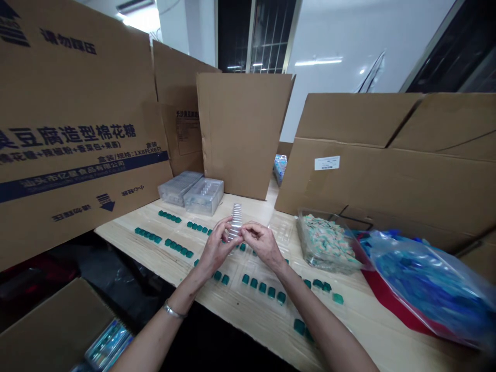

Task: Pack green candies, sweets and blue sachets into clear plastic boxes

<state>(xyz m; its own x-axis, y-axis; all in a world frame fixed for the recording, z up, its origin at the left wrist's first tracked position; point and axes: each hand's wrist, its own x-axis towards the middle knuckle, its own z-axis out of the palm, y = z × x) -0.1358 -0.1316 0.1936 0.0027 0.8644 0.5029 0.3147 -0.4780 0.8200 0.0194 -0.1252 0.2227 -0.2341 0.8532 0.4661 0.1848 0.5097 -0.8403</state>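
My left hand (pixel 215 249) and my right hand (pixel 260 243) meet above the middle of the wooden table (pixel 248 315). Both pinch the lower end of a narrow clear plastic tray strip (pixel 235 221) that stands upright between them. Rows of small green candy pieces (pixel 263 287) lie on the table under and around my hands, some in clear plastic trays. A bracelet sits on my left wrist.
Two stacks of clear plastic trays (pixel 192 192) stand at the back. A clear tub of pale wrapped sweets (pixel 326 243) and a large bag of blue packets (pixel 430 284) lie at the right. Tall cardboard boxes (pixel 77 129) wall in the table. A box with packets (pixel 104 345) sits low left.
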